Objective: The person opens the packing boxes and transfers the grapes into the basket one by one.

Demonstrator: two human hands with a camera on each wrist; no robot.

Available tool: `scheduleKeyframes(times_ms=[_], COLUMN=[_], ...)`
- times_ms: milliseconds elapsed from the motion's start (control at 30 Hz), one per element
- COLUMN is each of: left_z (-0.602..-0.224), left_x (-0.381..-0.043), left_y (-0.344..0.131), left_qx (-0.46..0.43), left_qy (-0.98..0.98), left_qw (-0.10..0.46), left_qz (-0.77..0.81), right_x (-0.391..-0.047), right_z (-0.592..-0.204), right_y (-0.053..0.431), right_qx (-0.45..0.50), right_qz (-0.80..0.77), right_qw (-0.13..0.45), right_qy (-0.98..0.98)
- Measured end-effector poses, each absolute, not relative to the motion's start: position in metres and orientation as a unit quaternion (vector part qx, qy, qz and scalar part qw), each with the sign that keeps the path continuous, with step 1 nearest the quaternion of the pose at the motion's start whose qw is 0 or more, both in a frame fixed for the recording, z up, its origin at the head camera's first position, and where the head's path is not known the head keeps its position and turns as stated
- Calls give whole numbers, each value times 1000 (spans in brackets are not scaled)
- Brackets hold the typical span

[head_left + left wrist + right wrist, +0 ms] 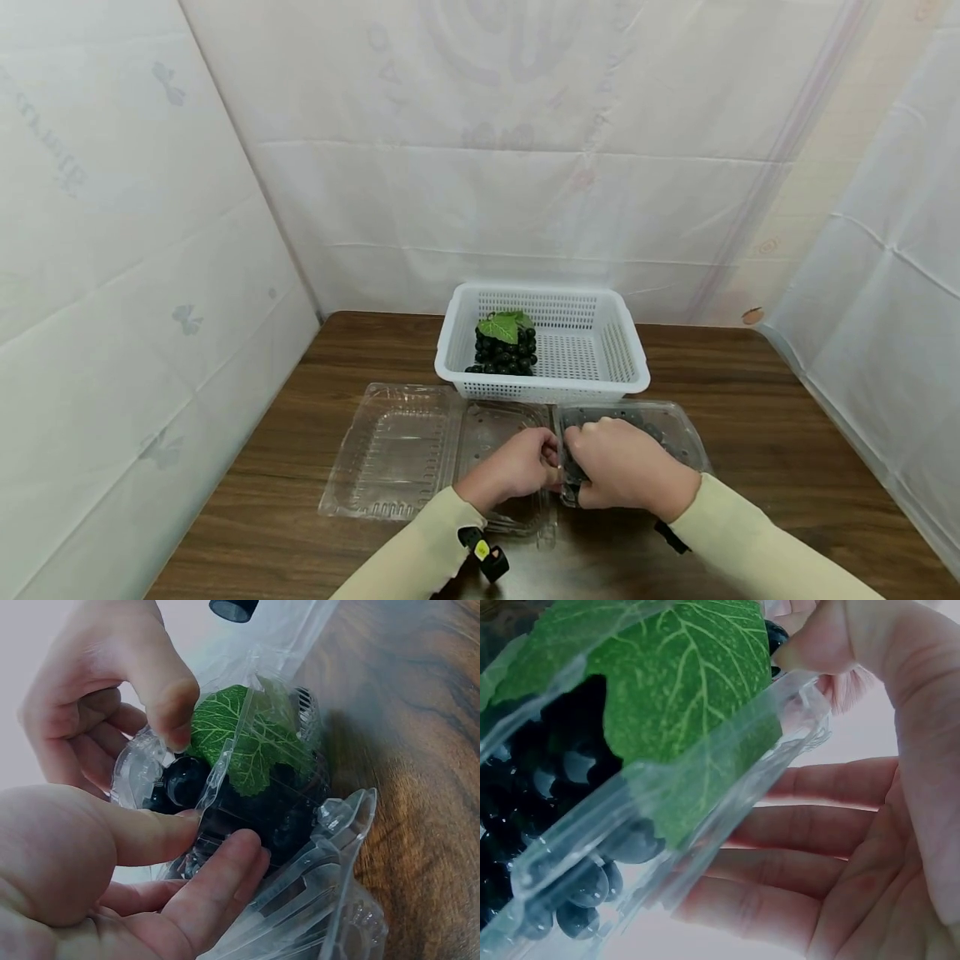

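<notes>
A clear plastic clamshell container stands at the right, holding black grapes and a green leaf. My left hand pinches the container's edge between thumb and fingers, as the left wrist view shows. Across from it, my right hand grips the same container, with its thumb on top by a grape and its fingers along the outer wall. The two hands are close together. Part of the grapes is hidden by the right hand in the head view.
Another clear clamshell container lies spread open on the left of the wooden table. Behind stands a white basket with a bunch of black grapes in its left half. White sheeting rises at the back and sides.
</notes>
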State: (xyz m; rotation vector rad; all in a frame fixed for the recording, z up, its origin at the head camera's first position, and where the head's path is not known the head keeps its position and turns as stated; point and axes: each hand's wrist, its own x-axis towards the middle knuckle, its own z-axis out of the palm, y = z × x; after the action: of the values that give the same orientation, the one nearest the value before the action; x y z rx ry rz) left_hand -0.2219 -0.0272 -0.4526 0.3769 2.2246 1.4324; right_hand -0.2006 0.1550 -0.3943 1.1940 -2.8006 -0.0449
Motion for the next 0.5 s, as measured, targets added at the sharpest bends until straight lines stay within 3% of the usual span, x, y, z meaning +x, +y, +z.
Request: scheduleKeyframes(times_ms=[500], left_z=[-454], left_x=[-222], left_y=[-28], left_qx=[129], left_qy=[814], left_qw=[230], left_qz=[517], right_x=[-197], right_z=[-401], right_y=[159], right_qx=[374], right_qz=[-23], right_qw=[54], right_qy=[-926])
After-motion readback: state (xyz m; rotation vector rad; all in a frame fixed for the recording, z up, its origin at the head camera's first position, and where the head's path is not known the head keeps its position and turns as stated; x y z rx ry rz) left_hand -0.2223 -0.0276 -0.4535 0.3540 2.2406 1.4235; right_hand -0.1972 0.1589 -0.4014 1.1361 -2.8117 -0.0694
